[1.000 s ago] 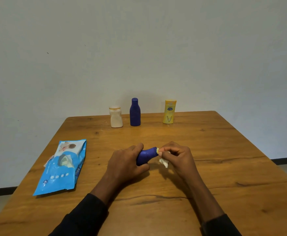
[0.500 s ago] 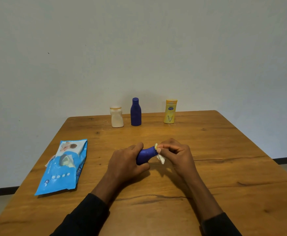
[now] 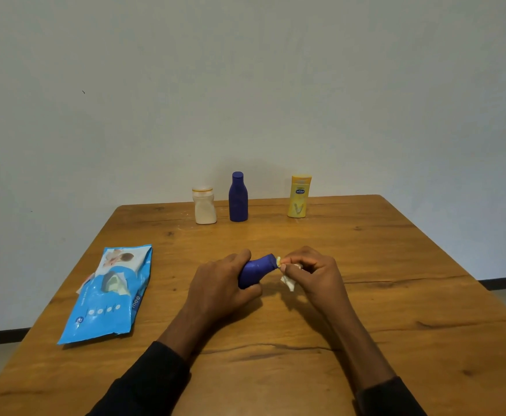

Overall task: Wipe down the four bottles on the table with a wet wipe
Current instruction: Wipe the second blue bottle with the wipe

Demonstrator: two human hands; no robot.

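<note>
My left hand (image 3: 220, 288) grips a small dark blue bottle (image 3: 256, 270), tilted on its side above the middle of the wooden table (image 3: 396, 295). My right hand (image 3: 315, 273) pinches a crumpled white wet wipe (image 3: 289, 282) against the bottle's top end. Three more bottles stand upright along the far edge: a cream white bottle (image 3: 205, 205), a tall dark blue bottle (image 3: 238, 197) and a yellow bottle (image 3: 299, 196).
A blue pack of wet wipes (image 3: 110, 295) lies flat on the left side of the table, its flap lifted. A bare white wall stands behind the far edge. Floor shows past the left and right edges.
My right hand's fingers have shifted slightly with the wipe at the bottle's top end. The left hand and the bottle stay almost where they were.
</note>
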